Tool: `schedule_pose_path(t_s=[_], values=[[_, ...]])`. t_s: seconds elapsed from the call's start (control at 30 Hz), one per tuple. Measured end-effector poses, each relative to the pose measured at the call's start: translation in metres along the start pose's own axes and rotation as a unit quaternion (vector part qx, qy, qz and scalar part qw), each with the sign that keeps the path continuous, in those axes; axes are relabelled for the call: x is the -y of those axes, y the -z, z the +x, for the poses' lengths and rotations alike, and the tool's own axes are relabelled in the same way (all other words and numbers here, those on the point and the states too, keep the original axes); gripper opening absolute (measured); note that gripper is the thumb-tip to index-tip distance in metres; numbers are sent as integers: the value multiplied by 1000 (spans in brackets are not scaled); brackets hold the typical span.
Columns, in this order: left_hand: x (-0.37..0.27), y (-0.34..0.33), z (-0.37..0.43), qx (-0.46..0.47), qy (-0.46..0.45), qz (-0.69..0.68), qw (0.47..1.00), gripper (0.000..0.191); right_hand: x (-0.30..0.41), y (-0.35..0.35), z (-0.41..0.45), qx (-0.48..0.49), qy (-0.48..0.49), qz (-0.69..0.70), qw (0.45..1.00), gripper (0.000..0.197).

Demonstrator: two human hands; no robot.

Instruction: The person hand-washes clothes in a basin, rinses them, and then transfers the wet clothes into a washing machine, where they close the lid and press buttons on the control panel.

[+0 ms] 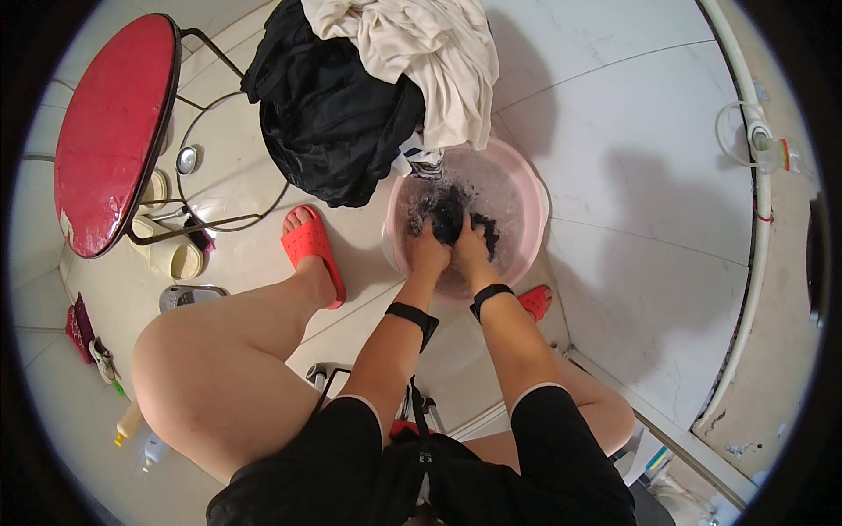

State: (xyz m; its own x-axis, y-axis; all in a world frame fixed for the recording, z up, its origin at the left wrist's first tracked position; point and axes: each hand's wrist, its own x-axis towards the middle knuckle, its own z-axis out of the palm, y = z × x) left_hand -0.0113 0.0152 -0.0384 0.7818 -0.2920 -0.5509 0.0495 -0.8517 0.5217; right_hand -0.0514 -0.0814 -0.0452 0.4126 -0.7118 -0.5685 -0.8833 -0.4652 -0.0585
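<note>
A pink plastic basin of sudsy water stands on the floor in front of me, between my feet. Both hands reach down into it, side by side, with the fingers partly under the water. My left hand grips a wet black cloth from its near side. Close beside it, my right hand holds the same dark fabric, part of which shows past its outer edge. Suds and murky water hide the rest of the cloth. Each wrist wears a black band.
Black garments and a cream garment are heaped beyond the basin, overhanging its rim. A red round stool stands at left, with pale slippers and a floor drain near it. White tiled wall and a pipe bound the right.
</note>
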Motion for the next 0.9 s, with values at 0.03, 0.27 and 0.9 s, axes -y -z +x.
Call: schedule_pose_path(t_s=[0.03,0.27,0.9], values=[[-7,4,3,93,36,-78,992,64,-13,-7,6,37,47,-80,995,66],[-12,5,10,89,115,-330,933,68,-55,36,38,172,1,163,971,40],[-44,48,1,-136,-200,-135,961,48,-24,109,-19,-53,170,-33,983,57]])
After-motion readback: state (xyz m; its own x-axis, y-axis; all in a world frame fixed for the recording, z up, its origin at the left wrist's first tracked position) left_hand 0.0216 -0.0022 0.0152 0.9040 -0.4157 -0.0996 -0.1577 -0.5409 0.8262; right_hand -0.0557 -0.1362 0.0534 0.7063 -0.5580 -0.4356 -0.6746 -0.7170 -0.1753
